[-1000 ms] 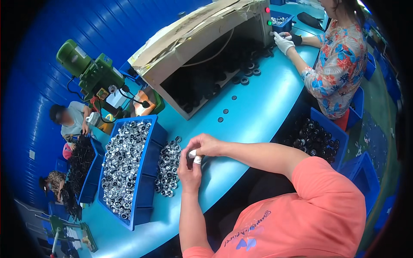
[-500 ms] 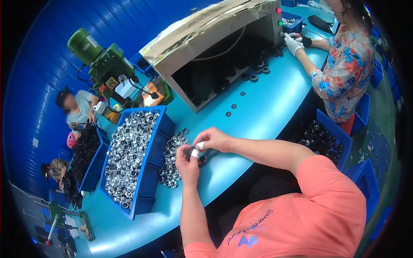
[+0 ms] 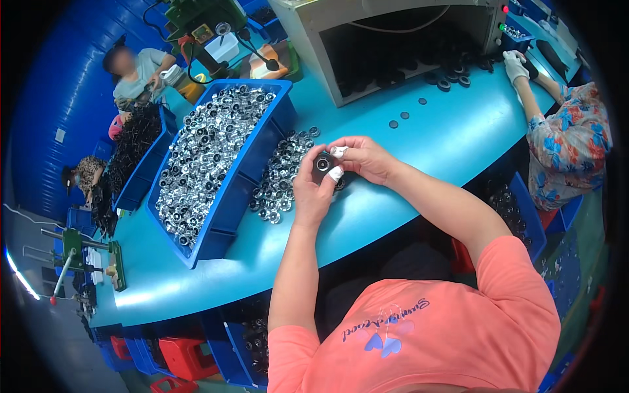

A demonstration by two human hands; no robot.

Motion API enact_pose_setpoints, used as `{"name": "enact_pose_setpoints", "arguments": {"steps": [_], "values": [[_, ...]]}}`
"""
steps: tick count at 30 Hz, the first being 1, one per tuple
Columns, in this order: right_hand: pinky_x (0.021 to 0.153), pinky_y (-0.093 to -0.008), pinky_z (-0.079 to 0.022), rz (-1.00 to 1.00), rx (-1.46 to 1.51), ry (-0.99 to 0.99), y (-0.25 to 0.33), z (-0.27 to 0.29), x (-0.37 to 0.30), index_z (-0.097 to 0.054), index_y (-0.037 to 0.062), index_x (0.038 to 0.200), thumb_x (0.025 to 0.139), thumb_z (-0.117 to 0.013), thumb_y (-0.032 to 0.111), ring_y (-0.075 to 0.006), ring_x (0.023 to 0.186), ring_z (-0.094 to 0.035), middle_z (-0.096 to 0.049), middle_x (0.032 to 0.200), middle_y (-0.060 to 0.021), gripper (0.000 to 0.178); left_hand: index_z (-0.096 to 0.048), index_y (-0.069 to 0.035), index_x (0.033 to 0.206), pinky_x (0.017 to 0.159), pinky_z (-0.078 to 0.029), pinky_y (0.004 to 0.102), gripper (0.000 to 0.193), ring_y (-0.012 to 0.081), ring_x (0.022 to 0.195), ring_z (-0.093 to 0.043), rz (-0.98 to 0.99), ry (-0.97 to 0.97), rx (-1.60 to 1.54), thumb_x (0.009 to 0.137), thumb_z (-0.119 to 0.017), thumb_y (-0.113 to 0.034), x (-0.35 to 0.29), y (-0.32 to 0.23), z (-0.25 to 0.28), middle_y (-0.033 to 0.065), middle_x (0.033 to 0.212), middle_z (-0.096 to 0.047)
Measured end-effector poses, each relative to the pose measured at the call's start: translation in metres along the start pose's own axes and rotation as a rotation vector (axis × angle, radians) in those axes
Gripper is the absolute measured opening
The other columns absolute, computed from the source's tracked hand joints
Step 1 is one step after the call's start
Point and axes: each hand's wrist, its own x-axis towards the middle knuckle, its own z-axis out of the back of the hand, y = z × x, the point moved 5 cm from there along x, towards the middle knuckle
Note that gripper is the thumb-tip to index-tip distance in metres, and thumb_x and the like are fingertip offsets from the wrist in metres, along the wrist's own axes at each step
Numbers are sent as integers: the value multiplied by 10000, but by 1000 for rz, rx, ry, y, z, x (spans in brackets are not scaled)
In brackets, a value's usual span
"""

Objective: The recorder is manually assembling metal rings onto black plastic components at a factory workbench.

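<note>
Both my hands are over the table, close to the blue bin. My left hand (image 3: 313,187) is closed around a small black round part with a silver ring (image 3: 322,164). Against the far right side of that part, the fingers of my right hand (image 3: 367,160) are pinched together. White wrapping covers a fingertip on each hand. A loose heap of clear and silver round pieces with dark centres (image 3: 278,177) lies on the table just left of my hands. Many similar pieces fill the tilted blue bin (image 3: 246,173).
A box-shaped machine (image 3: 327,59) with black rings inside stands at the back. Small black discs (image 3: 394,124) lie before it. A co-worker in a floral top (image 3: 567,150) is at the right. A green press (image 3: 206,26) stands behind the bin; red stools (image 3: 187,357) are below the table.
My view has shifted, so the table scene sits higher and more of its near side shows. My hands have turned, and the black part's ringed face is now visible between them.
</note>
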Motion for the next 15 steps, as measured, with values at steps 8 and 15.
{"name": "enact_pose_setpoints", "arguments": {"steps": [8,15], "values": [[812,-260,-562,25,-66,-34,0,3,1,-678,35,1184,949,-723,121,-108,944,-675,-709,1078,-46,254,-556,-31,1397,685,-556,254,385,116,835,-631,84,-7,-116,1018,-582,-89,2,4,2,70,1147,-656],[786,-266,-552,69,-112,-32,-9,9,4,-660,53,1135,909,-759,116,-108,910,-663,-697,1026,-29,255,-647,-32,1229,621,-553,240,228,115,840,-657,102,-73,-122,1016,-569,-43,2,6,3,72,1069,-684]]}}
